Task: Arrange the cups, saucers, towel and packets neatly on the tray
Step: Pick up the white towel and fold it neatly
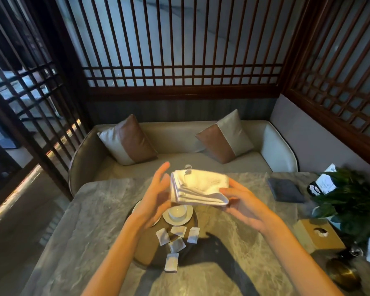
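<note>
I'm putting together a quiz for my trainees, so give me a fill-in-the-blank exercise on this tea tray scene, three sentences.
1. The folded towel is held in the air ____ the tray.
2. The left hand is open beside the towel; the hand pinching it is the person's ____ one.
3. The cup stands on a saucer at the tray's far end, and ____ packets lie nearer the person.

Missing words: above; right; five.

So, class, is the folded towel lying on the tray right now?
No, the right hand holds the towel up in the air above the cup, with the tray below.
</note>
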`<move>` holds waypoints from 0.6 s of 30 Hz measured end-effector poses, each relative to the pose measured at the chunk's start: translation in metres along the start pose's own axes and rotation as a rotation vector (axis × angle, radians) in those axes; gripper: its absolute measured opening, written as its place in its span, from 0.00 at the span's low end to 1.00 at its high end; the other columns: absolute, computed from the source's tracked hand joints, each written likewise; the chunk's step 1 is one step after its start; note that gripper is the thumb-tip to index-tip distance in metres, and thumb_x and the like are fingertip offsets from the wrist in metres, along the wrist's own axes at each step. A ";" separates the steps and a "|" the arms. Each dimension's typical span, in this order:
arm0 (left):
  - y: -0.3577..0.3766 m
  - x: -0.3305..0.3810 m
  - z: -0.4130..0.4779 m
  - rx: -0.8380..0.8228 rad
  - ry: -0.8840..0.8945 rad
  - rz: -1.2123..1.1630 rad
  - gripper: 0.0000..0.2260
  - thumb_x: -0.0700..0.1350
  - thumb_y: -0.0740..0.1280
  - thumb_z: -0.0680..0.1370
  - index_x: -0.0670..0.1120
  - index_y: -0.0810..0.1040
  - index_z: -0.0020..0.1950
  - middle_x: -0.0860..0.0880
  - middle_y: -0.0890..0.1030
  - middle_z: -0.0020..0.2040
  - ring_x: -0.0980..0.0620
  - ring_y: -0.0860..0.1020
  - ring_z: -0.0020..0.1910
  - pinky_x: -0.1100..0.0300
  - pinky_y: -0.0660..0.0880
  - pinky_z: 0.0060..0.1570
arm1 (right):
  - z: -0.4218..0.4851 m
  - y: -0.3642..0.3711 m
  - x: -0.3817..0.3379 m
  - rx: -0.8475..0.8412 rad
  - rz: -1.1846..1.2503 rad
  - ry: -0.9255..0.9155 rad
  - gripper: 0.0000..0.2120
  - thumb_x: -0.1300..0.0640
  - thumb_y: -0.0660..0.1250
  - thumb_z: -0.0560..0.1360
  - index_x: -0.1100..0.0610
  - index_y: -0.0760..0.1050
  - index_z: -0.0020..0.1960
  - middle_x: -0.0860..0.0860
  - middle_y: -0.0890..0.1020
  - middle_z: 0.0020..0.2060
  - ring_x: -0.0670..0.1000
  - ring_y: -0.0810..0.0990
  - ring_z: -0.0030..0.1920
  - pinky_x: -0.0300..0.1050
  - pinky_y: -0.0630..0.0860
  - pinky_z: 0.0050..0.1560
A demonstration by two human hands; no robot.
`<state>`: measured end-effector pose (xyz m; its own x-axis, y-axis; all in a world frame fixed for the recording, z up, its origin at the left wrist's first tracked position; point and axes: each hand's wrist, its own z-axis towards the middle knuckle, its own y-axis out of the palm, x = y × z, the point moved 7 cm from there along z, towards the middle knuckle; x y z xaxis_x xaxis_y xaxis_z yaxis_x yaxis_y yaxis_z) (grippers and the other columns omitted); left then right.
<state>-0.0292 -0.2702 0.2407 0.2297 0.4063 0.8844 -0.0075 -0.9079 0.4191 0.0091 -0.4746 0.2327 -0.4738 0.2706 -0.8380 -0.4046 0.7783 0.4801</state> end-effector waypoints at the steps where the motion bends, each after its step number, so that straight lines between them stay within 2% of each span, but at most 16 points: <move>1: 0.001 -0.008 -0.002 -0.066 -0.068 -0.057 0.22 0.57 0.56 0.81 0.51 0.65 0.74 0.40 0.74 0.70 0.34 0.75 0.66 0.31 0.67 0.66 | 0.000 0.000 0.000 0.009 -0.022 0.004 0.21 0.64 0.66 0.76 0.57 0.72 0.69 0.59 0.81 0.62 0.56 0.83 0.58 0.45 0.82 0.47; 3: 0.004 -0.021 -0.009 -0.144 -0.140 0.014 0.27 0.63 0.53 0.79 0.49 0.69 0.72 0.41 0.76 0.69 0.35 0.75 0.66 0.34 0.69 0.66 | 0.000 0.000 0.001 0.045 -0.077 0.023 0.19 0.64 0.61 0.79 0.55 0.72 0.69 0.58 0.82 0.61 0.54 0.83 0.57 0.45 0.82 0.47; 5: 0.002 -0.029 -0.013 -0.095 -0.187 0.176 0.27 0.64 0.57 0.77 0.50 0.70 0.70 0.43 0.79 0.65 0.41 0.80 0.61 0.43 0.78 0.58 | 0.000 -0.002 0.004 0.072 -0.149 0.043 0.18 0.62 0.59 0.81 0.53 0.70 0.69 0.57 0.82 0.61 0.54 0.82 0.58 0.48 0.81 0.52; 7: 0.002 -0.029 -0.013 -0.050 -0.181 0.306 0.24 0.59 0.64 0.77 0.52 0.66 0.70 0.44 0.79 0.63 0.46 0.83 0.54 0.53 0.80 0.50 | -0.002 0.000 0.008 0.071 -0.256 0.074 0.17 0.54 0.61 0.82 0.49 0.69 0.70 0.54 0.82 0.61 0.54 0.82 0.59 0.49 0.81 0.54; 10: -0.001 -0.029 -0.015 -0.044 -0.221 0.300 0.23 0.50 0.69 0.77 0.54 0.64 0.69 0.42 0.78 0.62 0.46 0.83 0.52 0.55 0.82 0.47 | -0.006 0.000 0.009 0.051 -0.415 0.128 0.27 0.44 0.69 0.73 0.45 0.68 0.70 0.48 0.84 0.57 0.48 0.85 0.53 0.43 0.81 0.47; 12: -0.004 -0.030 -0.020 -0.057 -0.262 0.228 0.24 0.46 0.72 0.75 0.52 0.66 0.68 0.42 0.79 0.61 0.45 0.83 0.52 0.55 0.82 0.47 | -0.007 -0.003 0.009 0.019 -0.394 0.143 0.31 0.46 0.73 0.69 0.45 0.68 0.70 0.49 0.85 0.56 0.48 0.84 0.52 0.42 0.80 0.46; 15: -0.008 -0.030 -0.025 -0.058 -0.272 0.182 0.22 0.40 0.73 0.74 0.48 0.72 0.65 0.44 0.83 0.56 0.47 0.84 0.51 0.55 0.83 0.47 | -0.008 -0.002 0.010 -0.042 -0.331 0.157 0.31 0.51 0.75 0.68 0.44 0.69 0.68 0.52 0.84 0.58 0.50 0.84 0.55 0.41 0.81 0.47; 18: -0.015 -0.031 -0.028 -0.011 -0.252 0.222 0.22 0.36 0.71 0.75 0.45 0.70 0.67 0.41 0.80 0.61 0.44 0.82 0.56 0.50 0.80 0.54 | -0.004 0.000 0.016 -0.067 -0.322 0.156 0.34 0.58 0.77 0.67 0.45 0.69 0.69 0.55 0.84 0.59 0.54 0.83 0.58 0.42 0.81 0.49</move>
<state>-0.0635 -0.2669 0.2126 0.4547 0.1596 0.8762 -0.0942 -0.9697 0.2255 -0.0014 -0.4731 0.2204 -0.4254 -0.0759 -0.9018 -0.6001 0.7696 0.2183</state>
